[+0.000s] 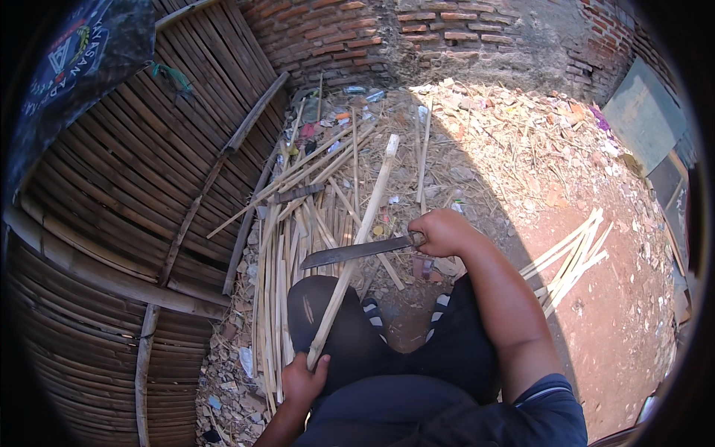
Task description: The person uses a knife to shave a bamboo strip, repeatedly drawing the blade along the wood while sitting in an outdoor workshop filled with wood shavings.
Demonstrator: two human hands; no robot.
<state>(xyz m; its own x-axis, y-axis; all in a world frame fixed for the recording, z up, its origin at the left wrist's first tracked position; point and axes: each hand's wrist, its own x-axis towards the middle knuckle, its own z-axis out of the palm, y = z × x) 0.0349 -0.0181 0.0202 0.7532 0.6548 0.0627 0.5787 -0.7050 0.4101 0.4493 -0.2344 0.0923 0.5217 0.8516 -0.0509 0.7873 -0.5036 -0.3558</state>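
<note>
Your left hand (302, 381) is closed around the near end of the long pale bamboo stick (357, 238), which slants up over your left knee, its far end above the heap of split bamboo strips (298, 246) on the ground. Your right hand (441, 232) is clenched on the handle of the dark flat-bladed machete (356, 252), whose blade lies across the stick at about mid-length. This looks like the shaving step. Next, I judge, calls for a shallow blade angle, strokes away from your knee, and a steady left grip.
</note>
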